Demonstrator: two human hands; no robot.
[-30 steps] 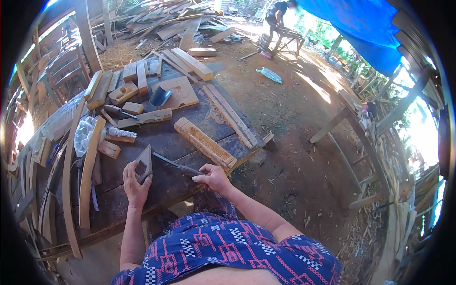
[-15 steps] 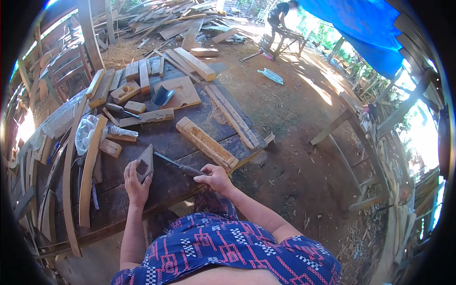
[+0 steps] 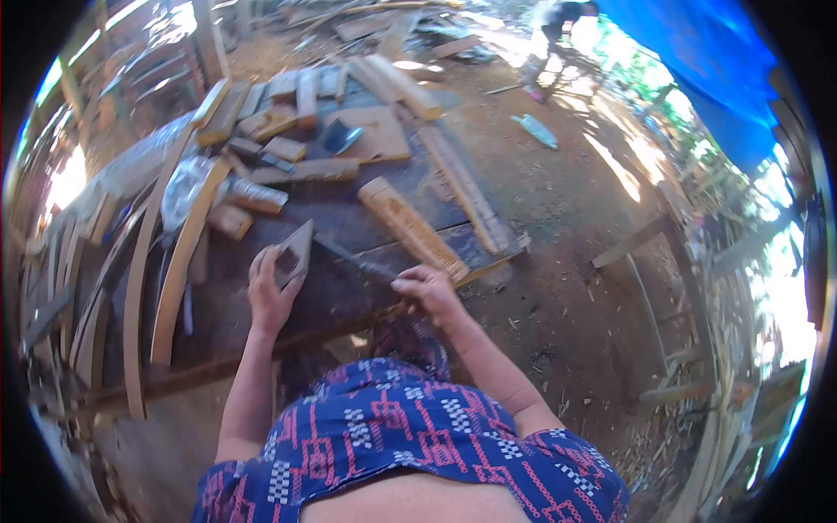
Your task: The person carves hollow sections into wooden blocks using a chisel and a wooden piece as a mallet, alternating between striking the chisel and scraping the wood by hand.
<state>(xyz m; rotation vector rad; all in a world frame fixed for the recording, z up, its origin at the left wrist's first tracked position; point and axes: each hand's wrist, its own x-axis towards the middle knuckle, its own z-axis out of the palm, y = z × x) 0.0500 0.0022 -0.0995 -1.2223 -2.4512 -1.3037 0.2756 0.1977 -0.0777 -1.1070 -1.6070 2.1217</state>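
My left hand (image 3: 272, 292) grips a small pointed wooden piece (image 3: 299, 250) with a dark patch on its face, held over the dark table. My right hand (image 3: 429, 291) is closed around the handle of a thin metal tool (image 3: 353, 260), whose blade points left toward the wooden piece. Blade tip and wood look close together; the blur hides whether they touch. Beyond the tool, a grooved wooden block (image 3: 411, 228) lies slantwise near the table's right edge.
Wood blocks, a board (image 3: 370, 132) and a clear plastic bag (image 3: 186, 193) lie on the table (image 3: 253, 327). Long curved strips (image 3: 185, 261) stand at the left. A person (image 3: 551, 44) bends at the back. A wooden frame (image 3: 689, 296) stands right.
The view has shifted and blurred, so the table sits higher and further right. The person at the back is bent lower. Both hands keep their holds.
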